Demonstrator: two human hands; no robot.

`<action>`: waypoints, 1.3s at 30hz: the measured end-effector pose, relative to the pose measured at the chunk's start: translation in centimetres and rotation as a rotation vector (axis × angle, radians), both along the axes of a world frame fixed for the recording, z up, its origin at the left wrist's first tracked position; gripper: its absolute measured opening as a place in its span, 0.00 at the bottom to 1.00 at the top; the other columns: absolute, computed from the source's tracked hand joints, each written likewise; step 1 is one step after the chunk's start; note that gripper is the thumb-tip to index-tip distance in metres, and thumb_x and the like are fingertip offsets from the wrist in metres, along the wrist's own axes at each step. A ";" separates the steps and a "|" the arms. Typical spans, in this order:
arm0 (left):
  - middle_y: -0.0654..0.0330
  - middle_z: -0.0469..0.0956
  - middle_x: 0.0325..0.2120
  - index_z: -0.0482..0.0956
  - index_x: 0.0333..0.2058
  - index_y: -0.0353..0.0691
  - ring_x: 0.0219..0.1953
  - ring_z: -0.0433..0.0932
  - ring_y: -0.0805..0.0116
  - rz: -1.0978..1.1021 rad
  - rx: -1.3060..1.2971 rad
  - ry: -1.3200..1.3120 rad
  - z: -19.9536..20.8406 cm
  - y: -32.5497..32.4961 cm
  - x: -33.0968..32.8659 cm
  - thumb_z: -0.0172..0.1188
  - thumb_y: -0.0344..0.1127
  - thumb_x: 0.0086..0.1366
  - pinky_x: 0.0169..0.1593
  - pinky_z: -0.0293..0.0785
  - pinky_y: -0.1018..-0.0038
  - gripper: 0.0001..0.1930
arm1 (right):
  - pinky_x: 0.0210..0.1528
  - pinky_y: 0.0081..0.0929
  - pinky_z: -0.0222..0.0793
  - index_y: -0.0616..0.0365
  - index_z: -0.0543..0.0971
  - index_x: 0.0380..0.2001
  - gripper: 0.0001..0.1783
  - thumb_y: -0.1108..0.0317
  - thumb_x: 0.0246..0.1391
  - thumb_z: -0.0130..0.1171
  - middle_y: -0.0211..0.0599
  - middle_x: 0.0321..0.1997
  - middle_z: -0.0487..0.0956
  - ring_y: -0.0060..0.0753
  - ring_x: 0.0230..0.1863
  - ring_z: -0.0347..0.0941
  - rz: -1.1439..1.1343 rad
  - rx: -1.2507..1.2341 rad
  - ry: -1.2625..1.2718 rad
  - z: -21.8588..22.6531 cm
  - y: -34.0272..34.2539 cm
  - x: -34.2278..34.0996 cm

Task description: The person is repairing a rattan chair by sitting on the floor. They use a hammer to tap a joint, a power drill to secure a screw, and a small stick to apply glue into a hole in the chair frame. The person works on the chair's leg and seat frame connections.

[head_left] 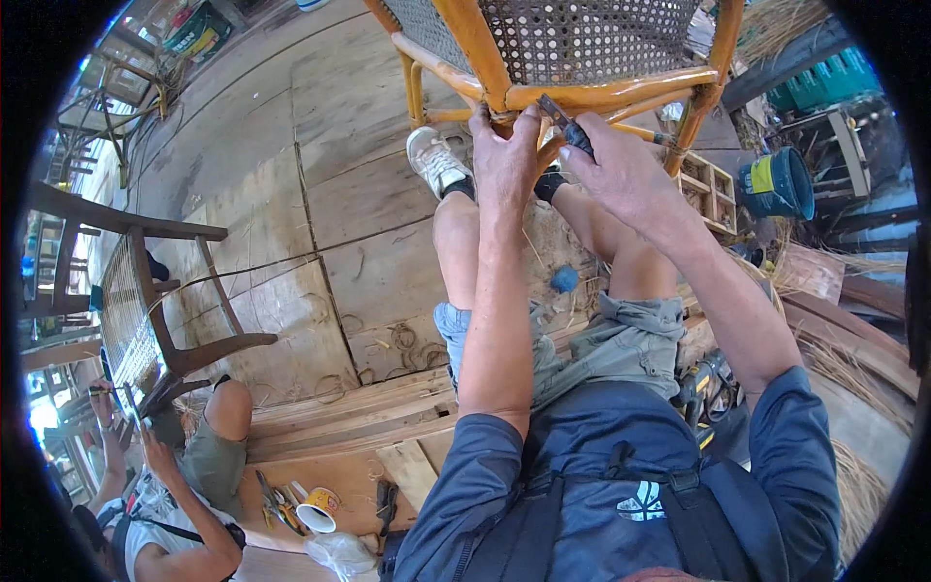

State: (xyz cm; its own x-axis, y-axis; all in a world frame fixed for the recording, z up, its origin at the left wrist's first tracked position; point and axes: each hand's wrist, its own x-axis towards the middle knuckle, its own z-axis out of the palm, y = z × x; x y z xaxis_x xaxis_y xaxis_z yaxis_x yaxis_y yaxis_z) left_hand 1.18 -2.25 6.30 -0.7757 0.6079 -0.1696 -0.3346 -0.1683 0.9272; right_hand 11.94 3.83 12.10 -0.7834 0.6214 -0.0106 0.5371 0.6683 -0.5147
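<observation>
While the big cane-seat chair (543, 58) is sitting tipped toward the knees, the left hand (504, 155) is clamping the glossy round frame rail (601, 92) — the right hand (626, 170) is closing round a dark tool (567, 126). A slip could be nicking that hand or tearing the open weave.

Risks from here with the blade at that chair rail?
1. The right hand works a dark cutting tool right beside the left hand gripping the cane chair frame; a slip could likely nick the left fingers.
2. The chair sits against the bare knees; a blade coming off downward might hit a leg.
3. Loose cane strands on the plank floor look like a tripping hazard.
</observation>
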 end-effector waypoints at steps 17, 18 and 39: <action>0.48 0.71 0.47 0.61 0.56 0.28 0.49 0.69 0.62 -0.054 -0.016 0.117 -2.2 0.1 -0.7 0.59 0.44 0.56 0.53 0.64 0.71 0.34 | 0.30 0.34 0.69 0.60 0.69 0.33 0.12 0.62 0.54 0.53 0.45 0.24 0.72 0.43 0.29 0.75 0.414 0.734 -0.400 0.1 0.6 0.2; 0.49 0.71 0.46 0.61 0.56 0.29 0.48 0.70 0.63 -0.078 0.002 0.111 -2.6 -0.2 -0.9 0.60 0.43 0.56 0.52 0.64 0.71 0.34 | 0.30 0.35 0.69 0.61 0.68 0.33 0.12 0.62 0.54 0.53 0.45 0.24 0.72 0.43 0.29 0.75 0.344 0.633 -0.345 0.4 0.5 0.2; 0.55 0.75 0.38 0.66 0.48 0.29 0.40 0.74 0.72 -0.066 0.286 0.079 -7.0 0.0 -1.0 0.60 0.27 0.56 0.46 0.70 0.77 0.21 | 0.42 0.48 0.64 0.67 0.67 0.39 0.17 0.62 0.57 0.46 0.60 0.34 0.73 0.60 0.39 0.70 0.250 0.333 -0.751 5.8 0.2 -3.1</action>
State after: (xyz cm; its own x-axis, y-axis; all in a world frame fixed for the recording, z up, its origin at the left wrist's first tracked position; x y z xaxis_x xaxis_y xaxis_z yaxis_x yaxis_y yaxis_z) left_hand 0.17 -2.27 -0.70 -0.7369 0.6717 0.0756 -0.2819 -0.4070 0.8689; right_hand 8.79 3.98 17.90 -0.7558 0.4943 -0.4294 0.4737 0.8656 0.1625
